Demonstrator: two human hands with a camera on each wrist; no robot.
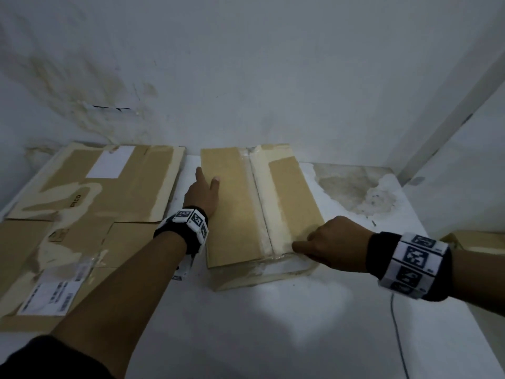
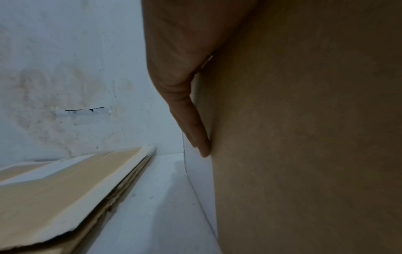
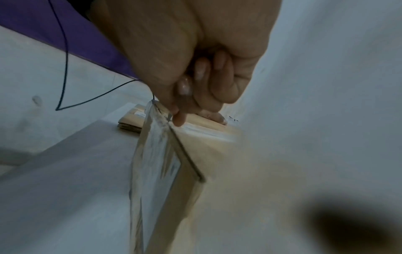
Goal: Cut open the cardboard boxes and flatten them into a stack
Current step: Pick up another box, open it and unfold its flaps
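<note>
Head view first: a taped cardboard box (image 1: 259, 212) lies in the middle of the white table (image 1: 314, 324), its two top flaps meeting at a centre seam under clear tape. The left hand (image 1: 202, 195) rests on the box's left edge with straight fingers, steadying it. The right hand (image 1: 333, 239) is at the near end of the seam with its fingers curled in; from here it is hard to see what its grip holds. To the left sits a stack of flattened boxes (image 1: 90, 203), some still bearing shipping labels. One more piece of cardboard (image 1: 475, 242) shows past the table's right edge.

Left wrist view: the left hand's fingers (image 2: 195, 130) lie flat and relaxed against the box's brown side (image 2: 304, 137), with the flattened stack (image 2: 65, 197) just beside it on the table.

Right wrist view: the right hand (image 3: 195, 82) is closed tight at the box's near corner, its fingertips at the loose clear tape (image 3: 152, 154) there. Whether it pinches the tape or a small blade cannot be told through the blur.

Judged from this, several boxes are done and stacked. This one is still sealed, or only just being opened, and has yet to be flattened.
</note>
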